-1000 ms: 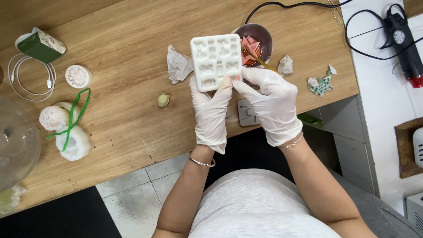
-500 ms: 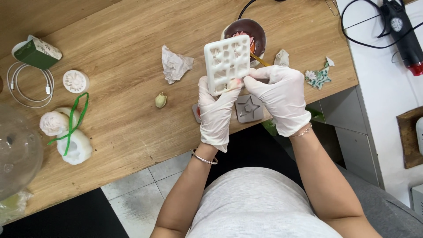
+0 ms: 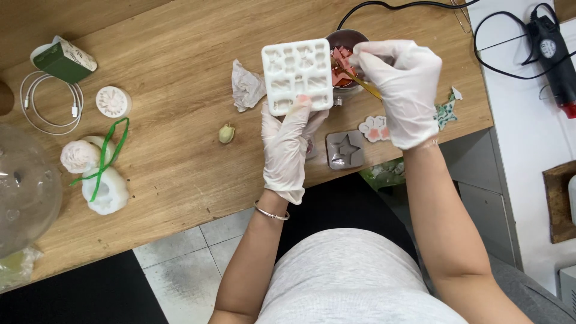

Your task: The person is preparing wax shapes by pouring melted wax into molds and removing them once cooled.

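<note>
My left hand (image 3: 289, 146), in a white glove, holds a white silicone mould (image 3: 297, 76) with several small cavities by its lower edge, lifted above the wooden table (image 3: 180, 72). My right hand (image 3: 401, 86), also gloved, grips a thin yellow stick (image 3: 360, 81) whose tip reaches into a small dark metal cup (image 3: 345, 41) holding pink-red pieces, just right of the mould. A grey star-shaped mould (image 3: 344, 149) lies on the table below the hands, and a pink flower-shaped piece (image 3: 373, 128) lies beside it.
A crumpled tissue (image 3: 246, 86) and a small yellowish bud (image 3: 226, 133) lie left of the mould. Further left are white flower moulds (image 3: 102, 180) with a green ribbon (image 3: 108, 156), a green box (image 3: 65, 60), a white cable (image 3: 42, 108) and a glass dome (image 3: 24, 192). A hot-air tool (image 3: 555, 54) lies at right.
My right hand let go of the mould's edge and moved up to the metal cup, now holding the yellow stick. My left hand alone keeps the mould.
</note>
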